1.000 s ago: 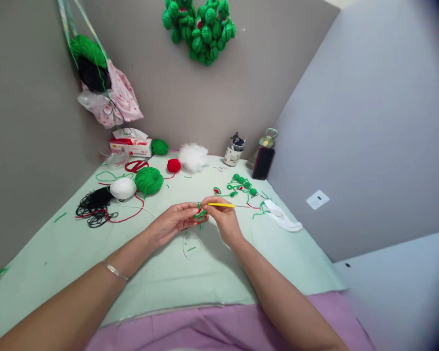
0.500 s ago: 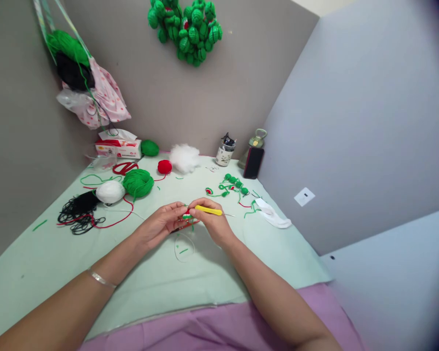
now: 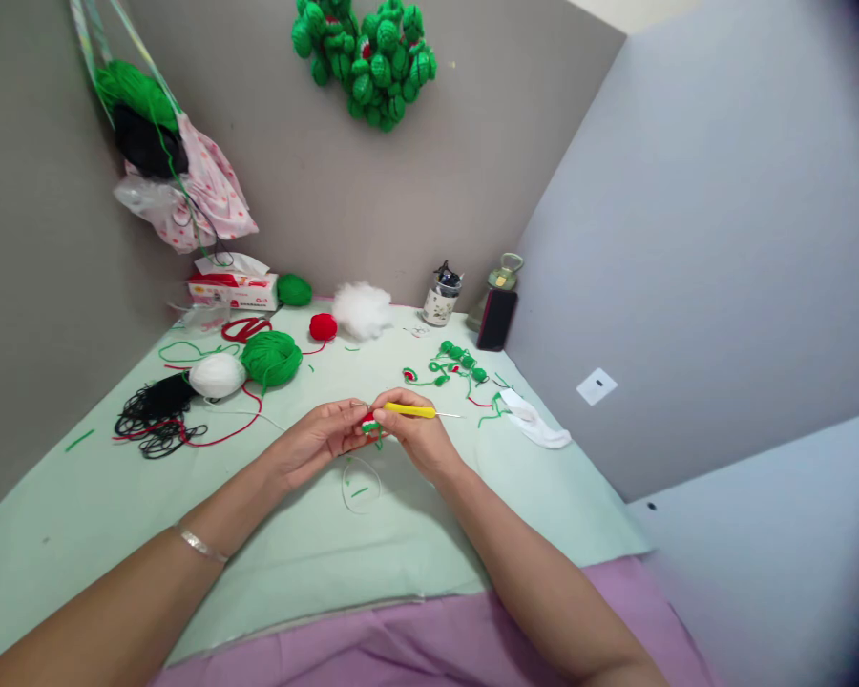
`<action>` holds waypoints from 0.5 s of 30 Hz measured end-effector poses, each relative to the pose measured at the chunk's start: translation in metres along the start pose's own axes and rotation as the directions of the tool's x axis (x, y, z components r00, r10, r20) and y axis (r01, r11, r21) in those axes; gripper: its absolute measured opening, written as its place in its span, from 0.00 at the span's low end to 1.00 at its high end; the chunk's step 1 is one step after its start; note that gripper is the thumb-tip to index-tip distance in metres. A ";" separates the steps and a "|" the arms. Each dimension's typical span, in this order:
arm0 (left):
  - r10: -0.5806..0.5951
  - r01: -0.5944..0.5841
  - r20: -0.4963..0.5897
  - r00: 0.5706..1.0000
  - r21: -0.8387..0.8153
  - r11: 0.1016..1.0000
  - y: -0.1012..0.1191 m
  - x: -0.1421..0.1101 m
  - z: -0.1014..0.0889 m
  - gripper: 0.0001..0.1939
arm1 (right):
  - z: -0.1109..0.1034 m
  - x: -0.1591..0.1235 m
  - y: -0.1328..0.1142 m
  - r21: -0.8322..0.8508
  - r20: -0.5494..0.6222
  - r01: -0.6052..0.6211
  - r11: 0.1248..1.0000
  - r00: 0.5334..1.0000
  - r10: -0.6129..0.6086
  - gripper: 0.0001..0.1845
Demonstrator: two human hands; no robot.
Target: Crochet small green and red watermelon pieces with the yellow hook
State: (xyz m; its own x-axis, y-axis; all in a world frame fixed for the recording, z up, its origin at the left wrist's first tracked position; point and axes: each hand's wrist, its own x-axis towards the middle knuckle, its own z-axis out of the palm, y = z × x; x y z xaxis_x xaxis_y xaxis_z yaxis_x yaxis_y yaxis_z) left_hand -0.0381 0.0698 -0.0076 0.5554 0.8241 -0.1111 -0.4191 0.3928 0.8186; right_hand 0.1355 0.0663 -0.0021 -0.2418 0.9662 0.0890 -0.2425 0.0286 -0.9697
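Note:
Between my hands is a small crochet piece (image 3: pixel 370 424) in red, white and green, with a green yarn tail hanging below. My left hand (image 3: pixel 321 437) pinches it from the left. My right hand (image 3: pixel 415 434) is closed on a yellow-handled crochet hook (image 3: pixel 411 410), whose thin metal end sticks out to the right. The hook's other end is hidden at the fingers, close to the crochet piece. A loop of thin white yarn (image 3: pixel 344 487) lies on the table beneath my hands.
To the left lie a green yarn ball (image 3: pixel 272 358), a white yarn ball (image 3: pixel 217 377), black yarn (image 3: pixel 154 415) and red scissors (image 3: pixel 245 330). Farther back are a red ball (image 3: pixel 323 327) and white stuffing (image 3: pixel 362 310). Small green crochet pieces (image 3: pixel 458 363) and a phone (image 3: pixel 496 320) are at right.
The crochet piece has turned and shifted slightly in my fingers. The yellow hook has moved a little to the right and now lies more level.

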 end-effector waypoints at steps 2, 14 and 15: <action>0.001 -0.001 0.025 1.000 0.025 1.000 0.002 -0.001 0.000 0.10 | 0.000 0.001 -0.001 0.067 0.024 -0.030 0.997 0.999 0.028 0.13; -0.019 0.006 0.085 0.996 0.146 0.989 0.013 -0.006 -0.003 0.12 | -0.002 -0.004 -0.002 0.286 0.170 -0.126 0.950 0.982 0.079 0.12; -0.018 0.005 0.091 0.996 0.142 0.990 0.014 -0.006 -0.003 0.11 | -0.002 -0.004 -0.002 0.289 0.169 -0.131 0.948 0.982 0.085 0.12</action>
State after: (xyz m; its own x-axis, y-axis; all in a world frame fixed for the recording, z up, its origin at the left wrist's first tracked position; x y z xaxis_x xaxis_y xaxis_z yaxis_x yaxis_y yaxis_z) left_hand -0.0493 0.0710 0.0027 0.6257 0.7765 -0.0743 -0.3100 0.3349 0.8898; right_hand 0.1390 0.0633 -0.0006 -0.4167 0.9080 0.0438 -0.4699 -0.1739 -0.8654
